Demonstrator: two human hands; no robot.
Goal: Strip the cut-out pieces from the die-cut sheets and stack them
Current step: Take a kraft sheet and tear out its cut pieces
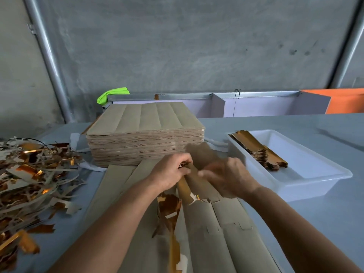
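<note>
— Die-cut brown cardboard sheets, grey-brown side up, lie on the pale blue-grey table right in front of the person; where exactly are the hands?

— Both are over the far end of the top sheet. Left hand has its fingers curled round a narrow strip of gold-faced cardboard, which lifts off the sheet and trails torn gold scrap below it.

— And the right hand?

— Blurred. It sits just beside the left, against a raised brown piece, but I cannot tell whether it grips or only touches it.

— Anything stacked yet?

— Yes: a small stack of gold-and-brown cut-out pieces lies in the white plastic tray on the right, along its left wall.

— Behind the hands?

— A thick pile of unstripped brown sheets, scored in long panels. A heap of brown and gold waste trimmings spreads over the table's left side. A bright green object rests on the metal rail by the grey concrete wall
</note>
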